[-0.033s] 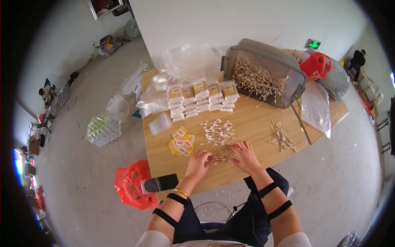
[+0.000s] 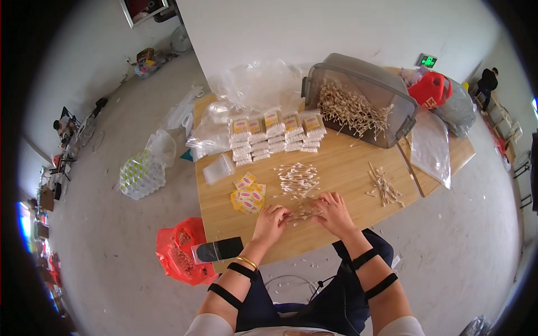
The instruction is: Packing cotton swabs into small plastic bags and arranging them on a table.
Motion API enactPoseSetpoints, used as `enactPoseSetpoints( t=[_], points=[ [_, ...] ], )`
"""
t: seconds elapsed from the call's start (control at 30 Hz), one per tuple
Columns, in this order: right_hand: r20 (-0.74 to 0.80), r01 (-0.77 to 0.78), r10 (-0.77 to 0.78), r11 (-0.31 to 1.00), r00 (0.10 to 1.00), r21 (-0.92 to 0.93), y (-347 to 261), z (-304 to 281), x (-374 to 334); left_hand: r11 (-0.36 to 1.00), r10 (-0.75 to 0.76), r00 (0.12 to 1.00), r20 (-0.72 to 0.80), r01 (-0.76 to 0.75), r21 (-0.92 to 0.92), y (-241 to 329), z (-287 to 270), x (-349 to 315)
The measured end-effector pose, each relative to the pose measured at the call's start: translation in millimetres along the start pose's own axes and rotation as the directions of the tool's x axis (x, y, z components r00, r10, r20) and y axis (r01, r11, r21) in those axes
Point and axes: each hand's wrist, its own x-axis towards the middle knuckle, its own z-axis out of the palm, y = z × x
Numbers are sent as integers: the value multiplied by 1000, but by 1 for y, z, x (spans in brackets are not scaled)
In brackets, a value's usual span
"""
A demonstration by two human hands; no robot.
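Observation:
A loose bunch of cotton swabs lies between my hands near the table's front edge. My left hand grips the bunch's left end with curled fingers. On the other end, my right hand has its fingers bent round the sticks; the fingertips are partly hidden. Just beyond is a flat pile of cotton swabs. Yellow-and-white paper labels lie spread beside my left hand. To the right rests a smaller scattering of swabs.
Stacked packs of swabs stand at the back, beside clear plastic bags. A grey tub on its side holds many loose swabs. A dark phone-like slab lies at the left front edge, above a red bag.

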Motion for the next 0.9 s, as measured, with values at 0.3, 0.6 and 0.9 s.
enactPoseSetpoints(
  t=[0.3, 0.6, 0.9],
  points=[
    [-65, 27, -28, 1000, 997, -16, 4, 6, -7, 995, -102, 995, -19, 102, 10, 0, -8, 3],
    [-91, 69, -69, 998, 993, -2, 7, 12, -8, 995, -88, 996, 19, 89, -42, -6, -8, 9],
    [-151, 103, -97, 994, 984, 30, -9, 36, -12, 994, -55, 998, 10, 56, -92, 0, 5, 21]
  ],
)
